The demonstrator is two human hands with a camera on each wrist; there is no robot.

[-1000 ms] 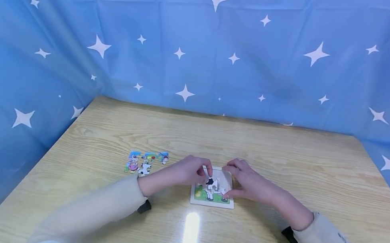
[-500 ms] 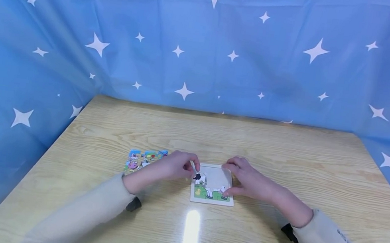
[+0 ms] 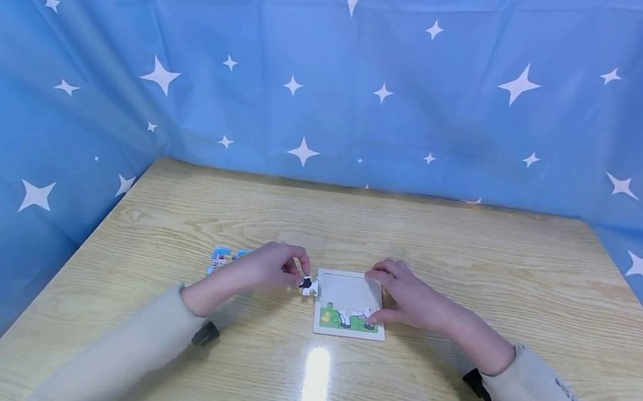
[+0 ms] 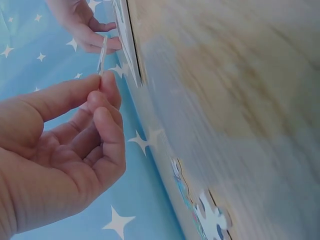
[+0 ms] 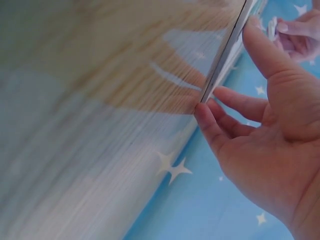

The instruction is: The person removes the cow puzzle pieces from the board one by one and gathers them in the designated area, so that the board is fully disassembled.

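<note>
My left hand [image 3: 272, 266] pinches a jigsaw piece [image 3: 308, 286] with a black-and-white cow print between thumb and index finger, just left of the puzzle board [image 3: 351, 290]. Seen edge-on in the left wrist view, the piece [image 4: 102, 57] stands up from the fingertips. Green pieces with the cow's legs [image 3: 345, 320] fill the board's near row; its pale base shows above them. The right hand [image 3: 414, 300] holds the board by its right side, thumb near the front. In the right wrist view, that hand's fingertips [image 5: 201, 111] lie against the board's edge.
Loose jigsaw pieces [image 3: 221, 258] lie on the wooden table [image 3: 448, 241] to the left, partly behind the left forearm. One white loose piece [image 4: 211, 217] shows low in the left wrist view. A blue star-printed curtain [image 3: 401, 130] hangs behind the table.
The left hand has moved left, carrying the cow piece from over the board to beside its left edge. It now covers more of the loose pieces. The right hand stays on the board.
</note>
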